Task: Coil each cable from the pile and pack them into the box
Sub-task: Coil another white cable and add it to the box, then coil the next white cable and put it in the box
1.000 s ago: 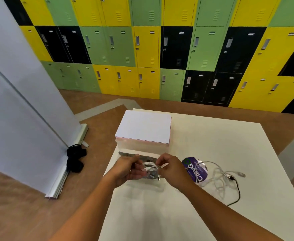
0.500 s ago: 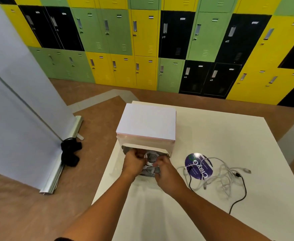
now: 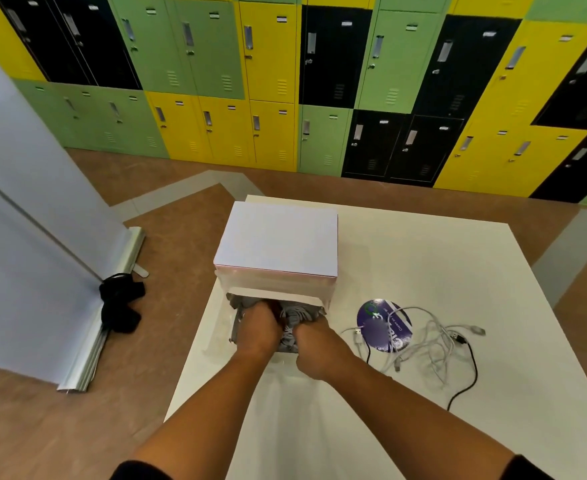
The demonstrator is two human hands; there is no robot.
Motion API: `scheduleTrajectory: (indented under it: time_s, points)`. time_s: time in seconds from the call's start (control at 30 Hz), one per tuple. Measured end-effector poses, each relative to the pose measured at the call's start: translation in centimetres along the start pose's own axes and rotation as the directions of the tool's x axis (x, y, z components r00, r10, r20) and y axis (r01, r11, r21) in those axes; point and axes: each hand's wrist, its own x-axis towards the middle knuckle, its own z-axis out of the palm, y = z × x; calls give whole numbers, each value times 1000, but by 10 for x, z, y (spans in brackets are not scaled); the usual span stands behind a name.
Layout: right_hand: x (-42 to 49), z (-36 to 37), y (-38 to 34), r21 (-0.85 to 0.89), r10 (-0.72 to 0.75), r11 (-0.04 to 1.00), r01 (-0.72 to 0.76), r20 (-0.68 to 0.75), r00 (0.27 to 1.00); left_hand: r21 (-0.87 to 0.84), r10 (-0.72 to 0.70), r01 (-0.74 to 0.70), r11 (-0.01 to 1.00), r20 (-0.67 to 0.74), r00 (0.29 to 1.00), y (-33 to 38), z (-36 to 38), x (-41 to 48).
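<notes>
You are looking at a brightly, evenly lit room, with soft light falling from overhead. Only faint shadows are lying on the white table (image 3: pixel 423 265), which is glaring slightly. The box (image 3: pixel 278 244) interior is sitting in shade. The lockers (image 3: pixel 268 64) are bowing toward the edges. The sticker (image 3: pixel 371 317) is showing partly blurred.
</notes>
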Motion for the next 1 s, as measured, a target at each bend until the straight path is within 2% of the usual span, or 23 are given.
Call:
scheduleTrajectory:
  time_s: [0.07,0.17,0.23,0.37,0.43,0.5,0.57,0.63,0.73,0.9,1.0]
  points:
    - [3,0,1,-13,5,1000,-5,20,1000,28,14,-14,1000,-2,1000,2,0,-3]
    - [-3,-8,5,-15,-81,997,82,46,996,-77,51,-51,996,3,999,-4,3,-7]
    - [-10,-15,11,39,-153,988,152,16,988,-94,103,-103,990,-4,995,-17,5,-5]
    - [-32,-29,38,172,-240,950,262,-135,961,-36,177,-177,984,13,984,-20,-3,-14]
    - [-45,-39,57,178,-204,955,237,-185,961,-12,218,-218,976,-39,975,-14,-7,-24]
    - [-52,-44,81,201,-108,967,156,-231,967,-8,256,-256,967,-50,965,-11,-7,-34]
    - [-54,-43,105,263,-9,962,69,-221,975,-30,285,-284,958,11,959,-5,-7,-43]
    - [-55,-40,123,269,59,963,-9,-176,983,-53,333,-329,943,130,934,5,-4,-53]
    - [-61,-29,145,241,66,970,-40,-102,993,-2,405,-423,906,291,867,24,4,-70]
    - [-78,1,157,268,91,960,-79,-30,995,-39,411,-433,900,400,819,47,31,-85]
    - [-85,11,155,235,66,970,-59,-23,998,31,401,-470,882,476,783,52,55,-92]
